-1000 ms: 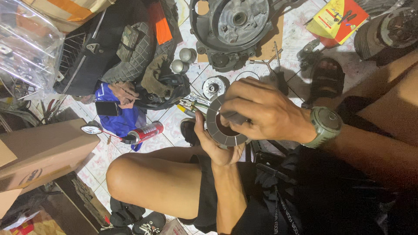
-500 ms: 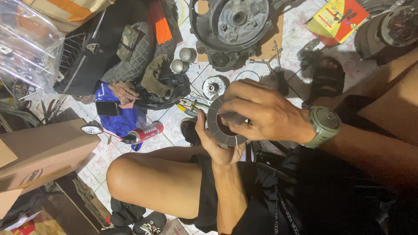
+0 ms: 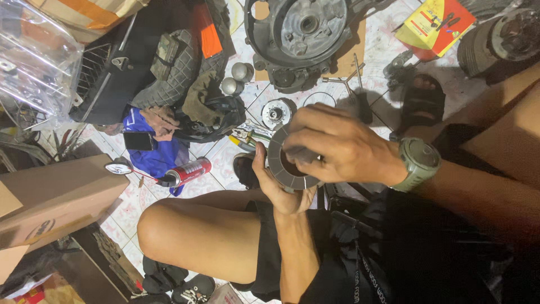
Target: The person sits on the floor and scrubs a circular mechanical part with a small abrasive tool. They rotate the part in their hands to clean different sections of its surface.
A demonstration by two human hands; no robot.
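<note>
- Head view: left hand [image 3: 281, 188] cupped under a grey segmented ring [image 3: 287, 163], thumb up along its left edge, fingers curled beneath; ring held above the person's lap, between the bare knee [image 3: 163, 225] and the other forearm.
- Right hand [image 3: 337, 143] lies over the ring from above, fingers bent and pressed close, fingertips pinching a small dark flat piece [image 3: 304, 153] against the ring's dark centre; grey-green watch [image 3: 419, 163] on that wrist.
- Ring: flat disc, matte grey pads split by thin radial lines, dark reddish hole in the middle.
- Packages: yellow and red flat carton [image 3: 436, 22] at top right on the tiled floor [image 3: 219, 163]; red spray can [image 3: 188, 171] lying on its side beside blue cloth [image 3: 149, 152]; brown cardboard box [image 3: 50, 194] at left; clear plastic bag [image 3: 34, 56] at top left.
- Materials: cast grey metal engine casing [image 3: 301, 34] at top centre on cardboard, 2 shiny metal domes [image 3: 236, 79] next to it, quilted black seat cover [image 3: 174, 73], small round metal part [image 3: 275, 112] just above the hands, black sandal [image 3: 422, 104] to the right.
</note>
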